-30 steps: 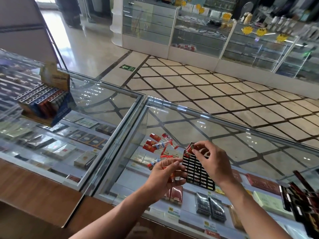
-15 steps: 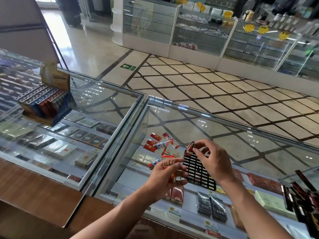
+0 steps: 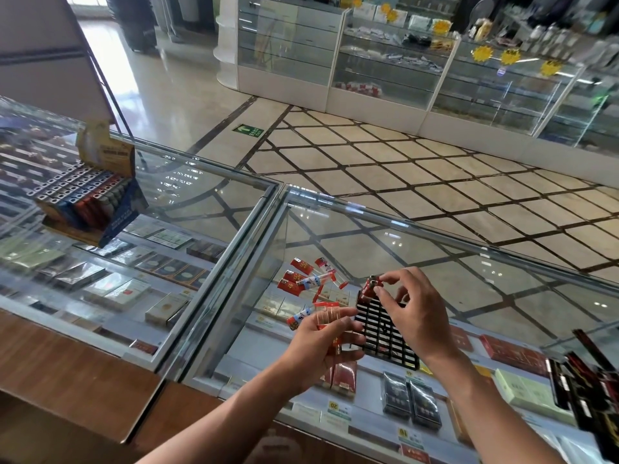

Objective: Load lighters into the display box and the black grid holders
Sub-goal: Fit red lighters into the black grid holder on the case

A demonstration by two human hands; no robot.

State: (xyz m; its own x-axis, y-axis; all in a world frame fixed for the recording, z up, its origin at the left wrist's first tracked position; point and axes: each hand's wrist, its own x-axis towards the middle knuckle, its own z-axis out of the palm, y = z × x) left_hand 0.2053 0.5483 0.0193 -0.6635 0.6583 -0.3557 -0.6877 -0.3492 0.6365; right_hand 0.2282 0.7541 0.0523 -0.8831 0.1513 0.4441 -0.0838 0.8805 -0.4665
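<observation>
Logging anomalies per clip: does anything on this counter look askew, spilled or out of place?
Only the loose lighters lie scattered at mixed angles on the glass counter, left of the black grid holder; they look like stock awaiting loading, not damage. Nothing else stands out.

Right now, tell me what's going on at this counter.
A person is loading lighters into a black grid holder on the glass counter. The right hand pinches a red lighter at the holder's far corner; the left hand holds a bunch of lighters beside it. Loose lighters lie on the glass behind, and a filled display box stands further left.
</observation>
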